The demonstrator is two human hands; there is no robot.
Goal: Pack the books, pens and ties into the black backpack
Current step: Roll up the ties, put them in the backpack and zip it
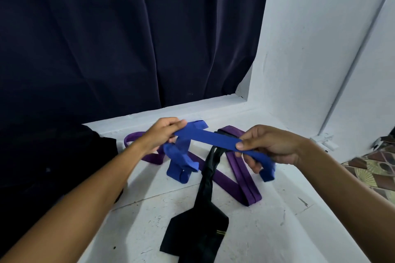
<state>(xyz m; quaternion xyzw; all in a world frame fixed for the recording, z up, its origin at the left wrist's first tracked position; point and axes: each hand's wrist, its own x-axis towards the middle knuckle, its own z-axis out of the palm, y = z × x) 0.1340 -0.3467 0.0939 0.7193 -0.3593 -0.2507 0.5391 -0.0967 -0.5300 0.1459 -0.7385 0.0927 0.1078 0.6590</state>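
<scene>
Three ties lie on the white tabletop (267, 230) before a dark curtain (128, 38). Left of the black tie (201, 226) sits the black backpack (53, 160); behind it the purple tie (239, 179) lies looped. Above it both hands stretch the blue tie (205, 136), left hand (162, 134) and right hand (271, 145) fingers pinched on it.

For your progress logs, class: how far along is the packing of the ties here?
Done: nothing shows as packed. In hand: the left hand and right hand stretch the blue tie between them. Left: the purple tie and black tie lie on the white ledge. The dark shape at left may be the backpack.
</scene>
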